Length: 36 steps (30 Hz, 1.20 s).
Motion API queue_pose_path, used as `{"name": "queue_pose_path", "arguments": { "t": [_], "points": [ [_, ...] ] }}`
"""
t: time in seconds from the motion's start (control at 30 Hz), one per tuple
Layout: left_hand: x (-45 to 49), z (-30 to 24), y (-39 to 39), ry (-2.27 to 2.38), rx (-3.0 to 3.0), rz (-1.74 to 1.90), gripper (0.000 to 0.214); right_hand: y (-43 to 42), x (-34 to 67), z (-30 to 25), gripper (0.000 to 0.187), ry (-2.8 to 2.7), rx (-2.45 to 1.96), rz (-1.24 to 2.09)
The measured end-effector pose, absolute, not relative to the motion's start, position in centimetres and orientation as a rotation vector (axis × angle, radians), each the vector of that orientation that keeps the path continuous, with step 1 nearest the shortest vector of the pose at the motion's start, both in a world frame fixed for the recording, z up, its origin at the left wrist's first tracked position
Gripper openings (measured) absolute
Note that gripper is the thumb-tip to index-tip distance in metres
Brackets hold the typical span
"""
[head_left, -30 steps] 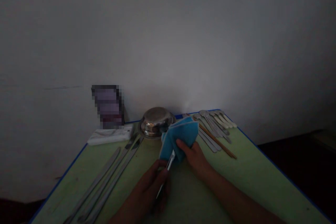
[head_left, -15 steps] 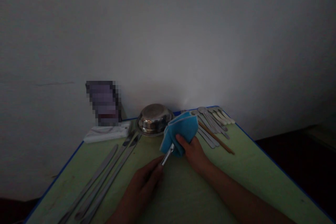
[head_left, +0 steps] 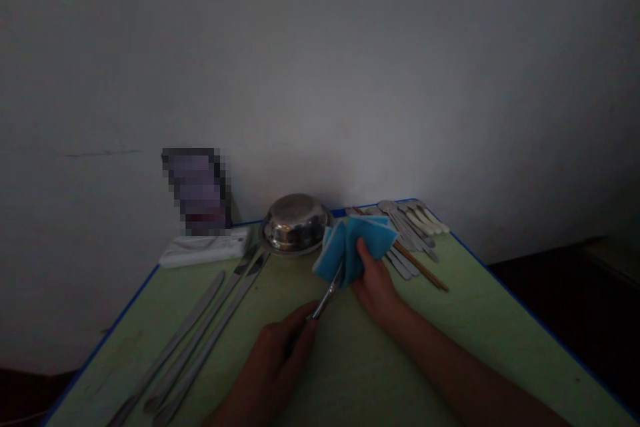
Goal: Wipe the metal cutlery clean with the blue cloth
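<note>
My left hand [head_left: 285, 347] is closed around the handle of a metal knife [head_left: 326, 300], which slants up and away to the right. Its far end goes into the folds of a blue cloth [head_left: 373, 243], so the tip is hidden. My right hand [head_left: 377, 287] grips that cloth around the blade, thumb on top. Left of my left hand, three long metal knives [head_left: 200, 340] lie side by side on the green table [head_left: 400, 373]. Beyond the cloth, to the right, are several spoons [head_left: 400, 220] and a pair of wooden chopsticks [head_left: 423, 267].
An upturned metal bowl [head_left: 295, 223] sits at the back, near the wall. Left of it is a white box-like object [head_left: 205, 247], with a blurred-out dark device [head_left: 197, 187] leaning behind it. White-handled utensils [head_left: 427, 219] lie at the back right, by the table's blue edge.
The cloth and my right hand have shifted slightly right, and the cloth's folds have spread. My left hand and the knife have moved a little to the right, and more of the knife shows.
</note>
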<state>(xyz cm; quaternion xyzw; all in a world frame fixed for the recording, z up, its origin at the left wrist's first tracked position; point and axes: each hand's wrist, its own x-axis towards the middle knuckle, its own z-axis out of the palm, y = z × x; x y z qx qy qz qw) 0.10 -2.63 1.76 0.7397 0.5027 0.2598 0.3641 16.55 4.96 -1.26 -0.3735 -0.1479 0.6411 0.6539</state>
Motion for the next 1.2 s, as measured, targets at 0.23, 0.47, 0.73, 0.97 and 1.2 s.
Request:
{"name": "queue_pose_path", "arguments": {
  "t": [0.23,0.47,0.73,0.97,1.2],
  "points": [
    [0.0,2.2,-2.6,1.286,1.902,0.676,0.036,5.1,16.8,-0.4,0.015,-0.179,-0.757,1.465],
    [-0.2,2.0,-2.8,1.261,1.880,0.666,0.037,5.3,17.1,0.0,0.015,-0.136,-0.771,1.465],
    [-0.4,1.4,-2.6,1.303,1.779,0.720,0.038,4.6,16.9,-1.3,0.033,-0.667,-0.902,1.481],
    [-0.4,1.2,-2.4,1.409,1.665,0.727,0.043,3.4,17.4,-0.8,0.040,-1.244,-1.148,1.346],
    [-0.3,1.8,-2.7,1.329,1.702,0.689,0.040,4.6,16.7,-1.2,0.035,-0.516,-0.939,1.484]
  ]
}}
